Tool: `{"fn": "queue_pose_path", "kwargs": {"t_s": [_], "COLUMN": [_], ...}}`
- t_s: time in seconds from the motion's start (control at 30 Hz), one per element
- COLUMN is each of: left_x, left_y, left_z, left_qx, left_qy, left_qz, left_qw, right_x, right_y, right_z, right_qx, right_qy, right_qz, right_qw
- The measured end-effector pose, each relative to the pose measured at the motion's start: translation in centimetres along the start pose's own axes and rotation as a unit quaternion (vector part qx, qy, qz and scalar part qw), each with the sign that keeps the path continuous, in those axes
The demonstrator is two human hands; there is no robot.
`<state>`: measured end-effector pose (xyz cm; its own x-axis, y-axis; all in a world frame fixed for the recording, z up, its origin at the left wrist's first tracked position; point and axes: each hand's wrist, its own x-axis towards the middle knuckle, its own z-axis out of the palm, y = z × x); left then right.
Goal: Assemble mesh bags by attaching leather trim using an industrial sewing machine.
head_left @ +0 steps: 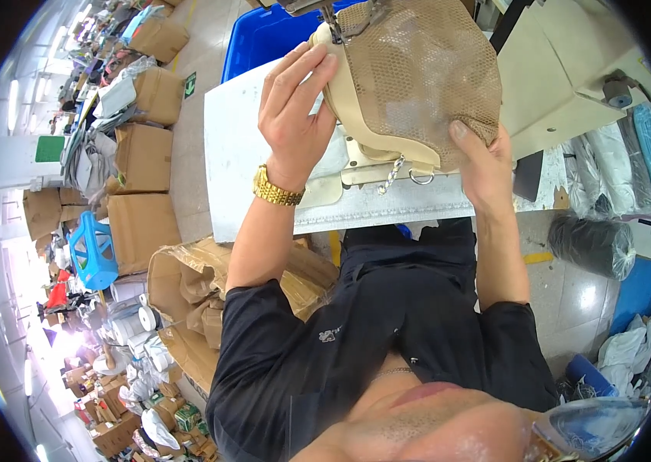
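Observation:
A tan mesh bag piece [425, 73] with a beige padded edge, a short chain and a metal ring lies on the grey sewing-machine table [233, 154], under the machine's needle area [333, 19]. My left hand [294, 108], with a gold watch on the wrist, presses the beige edge at the piece's left side. Over on the other side, my right hand [483, 158] grips the lower right corner of the mesh. Both forearms reach up from my black shirt.
A beige sewing machine body [564, 77] stands to the right. A blue bin [264, 38] sits behind the table. Cardboard boxes [144, 158], a blue stool [94, 250] and an open box [187, 292] line the left floor. A black roll [591, 242] lies at right.

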<state>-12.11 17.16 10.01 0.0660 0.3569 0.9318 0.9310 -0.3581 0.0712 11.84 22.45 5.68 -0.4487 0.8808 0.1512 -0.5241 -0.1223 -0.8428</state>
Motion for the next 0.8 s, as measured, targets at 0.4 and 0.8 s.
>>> {"fn": "queue_pose_path", "kwargs": {"t_s": [0.4,0.8], "left_x": [0.5,0.6], "left_y": [-0.2,-0.7], "left_z": [0.6,0.9], "left_qx": [0.002,-0.021], "left_qy": [0.01,0.01], "left_qz": [-0.01,-0.025], "left_qw": [1.0,0.999], "right_x": [0.8,0.9], "right_y": [-0.2,-0.4], "right_z": [0.9,1.3], "right_qx": [0.013,0.026], "right_qy": [0.013,0.011], "right_qz": [-0.01,0.001], "right_qw": [1.0,1.0]}}
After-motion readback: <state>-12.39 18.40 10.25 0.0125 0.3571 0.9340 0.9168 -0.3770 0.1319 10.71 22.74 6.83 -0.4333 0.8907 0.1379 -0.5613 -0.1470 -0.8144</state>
